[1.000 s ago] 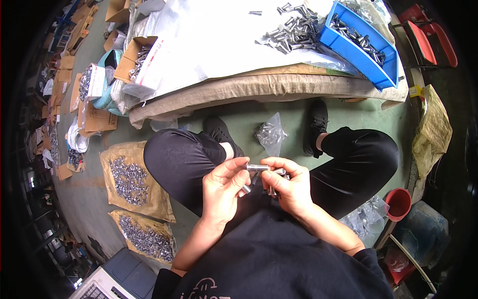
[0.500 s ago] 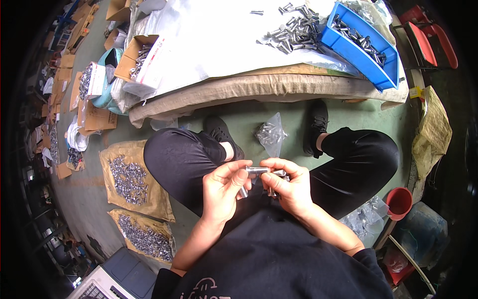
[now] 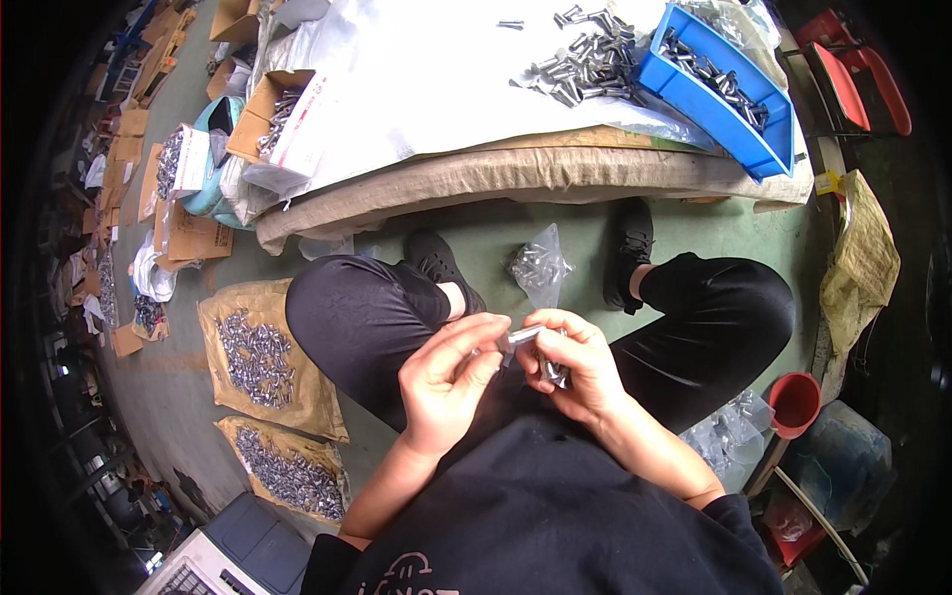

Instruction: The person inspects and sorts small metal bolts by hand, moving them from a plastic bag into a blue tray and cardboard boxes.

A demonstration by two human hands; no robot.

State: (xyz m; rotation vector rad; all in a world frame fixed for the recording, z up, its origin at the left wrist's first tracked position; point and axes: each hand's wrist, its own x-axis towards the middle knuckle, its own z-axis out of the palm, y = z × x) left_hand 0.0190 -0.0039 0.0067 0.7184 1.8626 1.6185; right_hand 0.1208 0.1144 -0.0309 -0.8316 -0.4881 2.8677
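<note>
Short shiny silver metal bolt (image 3: 524, 334) sits over the lap, pinched between the left hand (image 3: 448, 382) and right hand (image 3: 578, 365), both clenched on it, maybe fitting parts; next needs a steady twist.

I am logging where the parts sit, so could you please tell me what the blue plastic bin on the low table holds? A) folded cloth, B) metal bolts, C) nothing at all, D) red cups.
B: the blue plastic bin at the low table's right end is filled with grey metal bolts, like the loose pile of bolts beside it.
</note>
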